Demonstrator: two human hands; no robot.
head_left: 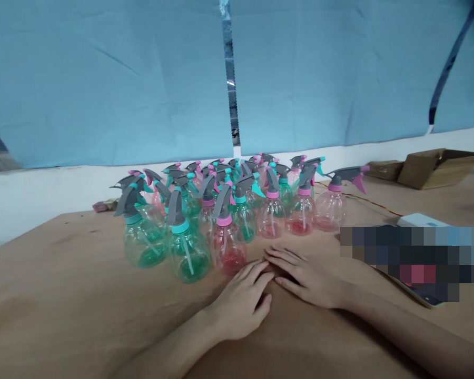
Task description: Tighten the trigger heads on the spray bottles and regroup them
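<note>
My left hand [243,302] rests on the wooden table with its fingers stretched forward, holding nothing. Its fingertips are close to a clear pink spray bottle [229,247] with a grey trigger head and a pink collar. Beside it, my right hand [310,276] lies flat with fingers spread, also holding nothing, and its fingertips come near those of the left. A green spray bottle [188,255] with a turquoise collar stands left of the pink one, and another green bottle [144,242] is farther left. Several more pink and green spray bottles stand upright behind, partly hiding one another.
On the right lies a dark flat device [426,301], mostly pixelated, near a white box [422,220]. An open cardboard box [426,171] sits at the back right, with a thin wire [373,203] running in front. A blue sheet [142,79] hangs behind the table [63,295].
</note>
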